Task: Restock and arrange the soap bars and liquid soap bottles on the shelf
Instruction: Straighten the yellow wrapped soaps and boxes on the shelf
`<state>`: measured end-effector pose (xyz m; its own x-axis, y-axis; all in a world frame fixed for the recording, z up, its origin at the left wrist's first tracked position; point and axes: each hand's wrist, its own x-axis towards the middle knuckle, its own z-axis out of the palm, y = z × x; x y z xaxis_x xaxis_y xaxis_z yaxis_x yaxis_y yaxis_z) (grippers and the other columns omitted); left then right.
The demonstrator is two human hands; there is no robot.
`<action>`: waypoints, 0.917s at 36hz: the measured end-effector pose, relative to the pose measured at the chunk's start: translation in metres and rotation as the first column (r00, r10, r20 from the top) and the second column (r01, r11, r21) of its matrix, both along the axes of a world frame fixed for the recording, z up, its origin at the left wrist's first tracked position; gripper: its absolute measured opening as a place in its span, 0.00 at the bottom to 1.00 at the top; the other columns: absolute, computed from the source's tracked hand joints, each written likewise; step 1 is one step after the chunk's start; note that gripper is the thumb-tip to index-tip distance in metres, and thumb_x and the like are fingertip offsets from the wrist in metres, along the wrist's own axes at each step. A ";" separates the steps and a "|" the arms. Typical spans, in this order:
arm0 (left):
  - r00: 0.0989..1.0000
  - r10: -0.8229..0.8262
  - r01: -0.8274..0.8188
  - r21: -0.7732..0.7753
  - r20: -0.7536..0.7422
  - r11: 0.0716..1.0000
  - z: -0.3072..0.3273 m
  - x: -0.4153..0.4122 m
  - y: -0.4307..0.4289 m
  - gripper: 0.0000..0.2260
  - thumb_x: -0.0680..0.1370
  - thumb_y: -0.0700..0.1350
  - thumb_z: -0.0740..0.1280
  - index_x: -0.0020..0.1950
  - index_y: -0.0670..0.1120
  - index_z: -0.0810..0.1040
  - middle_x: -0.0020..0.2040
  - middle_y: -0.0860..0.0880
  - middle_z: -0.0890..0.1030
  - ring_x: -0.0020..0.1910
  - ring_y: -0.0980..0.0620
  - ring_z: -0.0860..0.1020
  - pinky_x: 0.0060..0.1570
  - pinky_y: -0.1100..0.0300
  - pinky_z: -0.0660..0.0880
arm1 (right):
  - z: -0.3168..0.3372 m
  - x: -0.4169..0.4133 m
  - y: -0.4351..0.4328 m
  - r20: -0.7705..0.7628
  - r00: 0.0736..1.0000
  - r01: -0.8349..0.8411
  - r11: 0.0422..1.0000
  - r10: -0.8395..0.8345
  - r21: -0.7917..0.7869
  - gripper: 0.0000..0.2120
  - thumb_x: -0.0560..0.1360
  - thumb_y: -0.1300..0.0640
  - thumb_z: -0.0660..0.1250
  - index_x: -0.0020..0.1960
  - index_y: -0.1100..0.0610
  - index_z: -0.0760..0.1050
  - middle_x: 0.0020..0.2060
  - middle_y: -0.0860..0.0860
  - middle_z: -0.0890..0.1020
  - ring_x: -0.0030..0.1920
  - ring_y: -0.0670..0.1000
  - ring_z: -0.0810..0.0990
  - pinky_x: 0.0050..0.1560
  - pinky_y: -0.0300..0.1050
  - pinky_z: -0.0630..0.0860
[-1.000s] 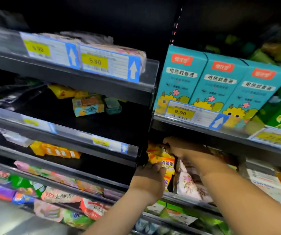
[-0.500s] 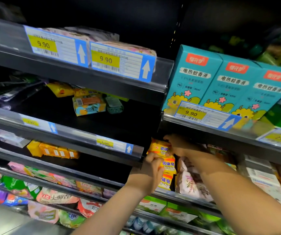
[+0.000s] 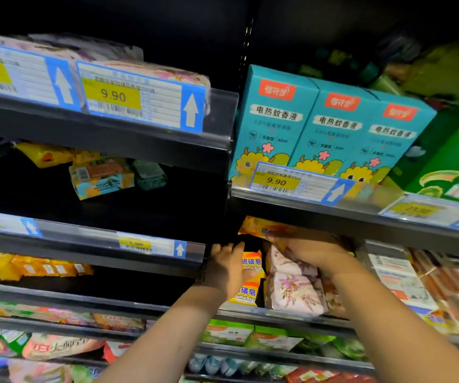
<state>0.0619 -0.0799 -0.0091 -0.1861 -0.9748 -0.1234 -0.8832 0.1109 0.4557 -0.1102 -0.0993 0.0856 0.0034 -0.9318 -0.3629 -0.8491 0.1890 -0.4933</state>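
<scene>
A stack of yellow sulfur soap bars (image 3: pixel 250 272) stands at the left end of the right-hand shelf (image 3: pixel 283 317), under the shelf with the teal boxes. My left hand (image 3: pixel 227 268) rests against the stack's left side with its fingers pointing up. My right hand (image 3: pixel 308 248) reaches in from the right and holds the top yellow soap bar (image 3: pixel 261 226) at its lower edge. Pink floral soap packs (image 3: pixel 296 293) sit just right of the stack, partly under my right wrist.
Teal boxes (image 3: pixel 311 128) and a green box (image 3: pixel 449 167) fill the shelf above. White and pink packs (image 3: pixel 405 280) lie to the right. The left bay holds a few yellow soaps (image 3: pixel 37 268) and a boxed soap (image 3: pixel 101 176). Lower shelves carry several bagged goods (image 3: pixel 57 348).
My left hand let go of the stack's front and now lies open against its left side. My right hand pushed the top yellow bar deeper under the shelf. The view has come closer.
</scene>
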 end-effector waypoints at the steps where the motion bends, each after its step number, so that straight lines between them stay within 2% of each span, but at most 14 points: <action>1: 1.000 0.003 -0.003 0.010 0.000 1.000 0.000 -0.001 -0.002 0.32 0.81 0.59 0.63 0.81 0.49 0.56 0.76 0.46 0.66 0.74 0.45 0.62 0.69 0.56 0.62 | 0.000 -0.005 0.001 0.018 1.000 0.025 0.999 -0.024 -0.033 0.18 0.82 0.43 0.60 0.56 0.56 0.79 0.50 0.51 0.80 0.53 0.53 0.80 0.52 0.43 0.73; 3: 1.000 0.008 -0.008 0.035 0.004 0.999 0.003 0.000 -0.001 0.32 0.80 0.57 0.65 0.80 0.49 0.57 0.76 0.45 0.66 0.74 0.45 0.61 0.68 0.56 0.64 | -0.003 -0.017 0.004 0.048 0.996 0.080 0.992 -0.076 -0.096 0.20 0.78 0.40 0.65 0.48 0.58 0.81 0.44 0.56 0.84 0.46 0.55 0.83 0.53 0.48 0.79; 6: 1.000 0.013 -0.013 0.044 -0.005 0.999 0.006 0.001 0.000 0.33 0.79 0.56 0.67 0.80 0.49 0.58 0.77 0.43 0.63 0.75 0.45 0.62 0.68 0.57 0.65 | -0.011 -0.030 0.008 0.116 0.983 0.156 0.976 -0.140 -0.150 0.21 0.75 0.43 0.71 0.37 0.61 0.79 0.31 0.57 0.82 0.32 0.54 0.80 0.41 0.44 0.77; 9: 0.999 -0.003 0.003 -0.005 -0.035 1.000 0.010 0.003 0.001 0.28 0.79 0.54 0.68 0.76 0.49 0.65 0.75 0.47 0.66 0.73 0.49 0.66 0.64 0.62 0.64 | -0.018 -0.043 0.011 0.118 0.977 0.197 0.960 -0.176 -0.200 0.21 0.75 0.43 0.72 0.35 0.60 0.79 0.26 0.51 0.82 0.32 0.52 0.81 0.45 0.46 0.79; 11: 0.997 0.016 -0.019 -0.040 -0.075 0.999 0.013 0.001 0.001 0.25 0.78 0.53 0.71 0.73 0.48 0.70 0.73 0.49 0.68 0.71 0.50 0.68 0.62 0.62 0.66 | -0.021 -0.048 0.016 0.081 0.983 0.180 0.961 -0.166 -0.212 0.21 0.76 0.43 0.70 0.37 0.60 0.81 0.27 0.50 0.83 0.35 0.50 0.82 0.50 0.48 0.79; 12: 0.995 0.030 -0.034 -0.047 -0.093 0.998 0.015 0.000 0.001 0.25 0.78 0.52 0.71 0.73 0.48 0.71 0.74 0.49 0.67 0.72 0.49 0.67 0.63 0.61 0.65 | -0.021 -0.049 0.020 0.080 0.982 0.186 0.957 -0.172 -0.221 0.20 0.76 0.43 0.70 0.38 0.60 0.82 0.28 0.51 0.84 0.35 0.50 0.82 0.47 0.46 0.79; 15: 0.989 0.072 -0.084 -0.089 -0.131 0.992 0.020 -0.003 0.002 0.25 0.78 0.53 0.70 0.73 0.49 0.70 0.73 0.49 0.68 0.71 0.48 0.66 0.64 0.59 0.65 | -0.018 -0.054 0.028 0.124 0.977 0.203 0.944 -0.176 -0.261 0.18 0.76 0.46 0.71 0.36 0.59 0.80 0.25 0.49 0.81 0.28 0.52 0.79 0.30 0.39 0.74; 17: 0.975 0.120 -0.140 -0.092 -0.189 0.986 0.020 -0.004 0.003 0.25 0.78 0.55 0.69 0.72 0.49 0.69 0.71 0.47 0.70 0.69 0.47 0.68 0.63 0.58 0.65 | -0.020 -0.058 0.030 0.156 0.973 0.210 0.937 -0.172 -0.278 0.15 0.75 0.47 0.72 0.38 0.58 0.79 0.23 0.48 0.79 0.24 0.49 0.75 0.25 0.35 0.70; 19: 0.955 0.155 -0.184 -0.098 -0.253 0.978 0.019 -0.007 0.004 0.26 0.78 0.56 0.68 0.73 0.50 0.67 0.71 0.47 0.69 0.69 0.46 0.67 0.64 0.57 0.66 | -0.022 -0.063 0.033 0.195 0.967 0.222 0.924 -0.166 -0.313 0.11 0.75 0.48 0.73 0.48 0.55 0.79 0.31 0.47 0.82 0.29 0.45 0.76 0.28 0.34 0.69; 21: 0.948 0.158 -0.200 -0.130 -0.276 0.971 0.021 -0.011 0.007 0.27 0.79 0.58 0.66 0.74 0.50 0.65 0.72 0.48 0.67 0.70 0.46 0.65 0.65 0.56 0.65 | -0.022 -0.067 0.037 0.228 0.963 0.220 0.908 -0.144 -0.356 0.11 0.75 0.50 0.74 0.54 0.52 0.78 0.38 0.45 0.82 0.35 0.43 0.79 0.31 0.33 0.69; 25: 0.948 0.144 -0.201 -0.179 -0.285 0.963 0.027 -0.024 0.012 0.25 0.79 0.56 0.67 0.73 0.48 0.68 0.74 0.47 0.65 0.71 0.47 0.63 0.67 0.55 0.63 | -0.018 -0.078 0.045 0.259 0.956 0.229 0.900 -0.137 -0.370 0.05 0.75 0.51 0.74 0.47 0.48 0.78 0.39 0.45 0.83 0.38 0.42 0.80 0.34 0.34 0.70; 29: 0.958 0.091 -0.181 -0.326 -0.272 0.928 0.031 -0.037 0.016 0.24 0.78 0.51 0.71 0.71 0.45 0.72 0.72 0.45 0.69 0.71 0.46 0.63 0.70 0.52 0.64 | -0.021 -0.102 0.053 0.249 0.956 0.253 0.867 -0.156 -0.428 0.06 0.73 0.50 0.75 0.43 0.50 0.79 0.38 0.49 0.85 0.39 0.49 0.83 0.41 0.48 0.79; 31: 0.972 0.077 -0.147 -0.322 -0.221 0.935 0.037 -0.046 0.019 0.25 0.79 0.55 0.68 0.74 0.48 0.68 0.74 0.47 0.66 0.74 0.45 0.61 0.72 0.54 0.59 | -0.022 -0.115 0.060 0.294 0.936 0.313 0.841 -0.194 -0.441 0.08 0.73 0.51 0.76 0.45 0.54 0.79 0.36 0.49 0.83 0.34 0.46 0.82 0.36 0.44 0.79; 33: 0.977 0.028 -0.103 -0.355 -0.210 0.929 0.042 -0.056 0.018 0.26 0.79 0.56 0.67 0.74 0.47 0.69 0.73 0.45 0.69 0.73 0.43 0.64 0.71 0.52 0.63 | -0.023 -0.129 0.067 0.339 0.914 0.367 0.809 -0.222 -0.460 0.09 0.72 0.54 0.76 0.46 0.55 0.77 0.34 0.50 0.81 0.31 0.46 0.79 0.29 0.35 0.74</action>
